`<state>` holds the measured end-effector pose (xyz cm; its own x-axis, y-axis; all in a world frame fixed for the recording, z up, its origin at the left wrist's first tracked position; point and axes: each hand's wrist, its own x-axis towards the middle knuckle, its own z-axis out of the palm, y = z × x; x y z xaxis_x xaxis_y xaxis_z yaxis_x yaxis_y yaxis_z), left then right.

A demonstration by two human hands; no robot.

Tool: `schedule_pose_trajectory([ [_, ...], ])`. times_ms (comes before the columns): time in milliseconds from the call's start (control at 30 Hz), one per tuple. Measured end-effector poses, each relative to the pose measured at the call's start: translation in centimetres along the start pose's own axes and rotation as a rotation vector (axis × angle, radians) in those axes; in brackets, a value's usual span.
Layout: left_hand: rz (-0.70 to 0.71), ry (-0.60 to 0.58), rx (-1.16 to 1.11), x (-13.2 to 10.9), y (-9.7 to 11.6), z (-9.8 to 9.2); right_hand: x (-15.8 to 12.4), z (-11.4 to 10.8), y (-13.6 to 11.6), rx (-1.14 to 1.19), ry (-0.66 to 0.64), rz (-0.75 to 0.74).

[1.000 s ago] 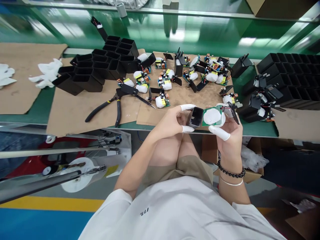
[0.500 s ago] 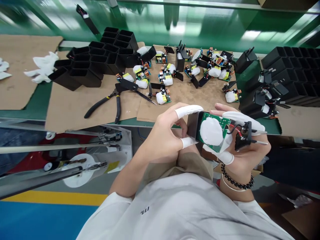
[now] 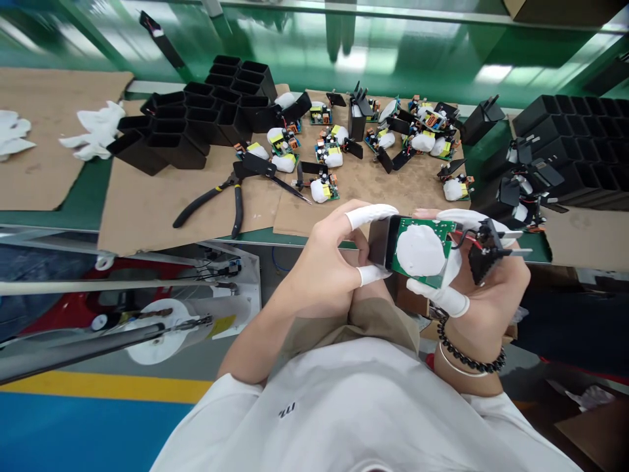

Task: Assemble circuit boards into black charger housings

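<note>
My left hand point(image 3: 339, 255), with white finger cots on thumb and forefinger, grips a black plastic case point(image 3: 381, 242) lying on its side. Its mouth faces right. At that mouth, my right hand point(image 3: 491, 282) holds a green circuit board point(image 3: 449, 226) by its edges, also through white finger cots. A flat lump of white putty-like stuff point(image 3: 420, 250) covers much of the board's face. Red and black wires run from the board to a black end cap point(image 3: 484, 252) with metal plug pins, resting over my right palm. How far the board sits inside the case is hidden.
Cutting pliers point(image 3: 233, 187) and a thin-tipped tool point(image 3: 289, 187) lie on cardboard point(image 3: 147, 223). Several board assemblies point(image 3: 324, 189) are spread behind my hands. Black cases stand grouped at left point(image 3: 177, 147) and right point(image 3: 584, 131); white cots or scraps point(image 3: 95, 131) lie farther left.
The board and its end cap have shifted slightly right, and the cap has tilted. My left hand still grips the case. The view has moved slightly.
</note>
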<state>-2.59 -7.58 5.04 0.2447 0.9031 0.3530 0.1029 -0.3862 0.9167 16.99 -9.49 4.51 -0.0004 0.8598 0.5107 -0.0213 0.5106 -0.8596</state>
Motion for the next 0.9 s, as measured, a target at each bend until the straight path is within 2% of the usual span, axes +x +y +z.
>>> schedule_pose_trajectory([
  [200,-0.022,0.007,0.039,-0.9,-0.5,-1.0,-0.3,1.2,1.4,0.082,0.019,0.043],
  [433,-0.042,-0.009,0.12,-2.2,-1.0,-1.9,-1.3,2.3,1.9,0.079,-0.001,0.047],
  [900,-0.034,-0.019,0.178,-2.5,-0.5,-1.3,-2.1,1.7,3.1,0.031,-0.001,-0.045],
])
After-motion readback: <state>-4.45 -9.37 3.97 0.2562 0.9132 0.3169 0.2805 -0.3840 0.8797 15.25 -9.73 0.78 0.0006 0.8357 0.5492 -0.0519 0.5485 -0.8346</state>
